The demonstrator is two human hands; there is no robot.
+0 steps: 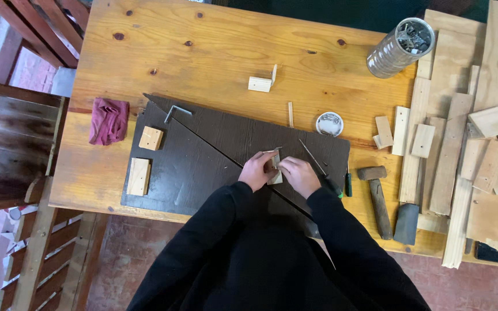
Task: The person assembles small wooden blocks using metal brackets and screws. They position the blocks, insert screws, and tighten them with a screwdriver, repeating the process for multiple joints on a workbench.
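Note:
Both my hands meet over a dark board [203, 155] that lies on a pine table [214, 46]. My left hand [256, 171] and my right hand [300, 175] together grip a small pale wooden piece [275, 166] between the fingertips. Black sleeves cover both my arms. A thin metal rod [310, 155] lies on the board just right of my right hand.
Two small wooden blocks [151, 138] [139, 176] and a hex key [175, 112] lie on the board's left. A maroon cloth [109, 120], a small block [260, 84], a round tin [329, 124], a jar of nails [400, 47], a hammer [377, 198] and stacked wood offcuts [474, 144] sit around.

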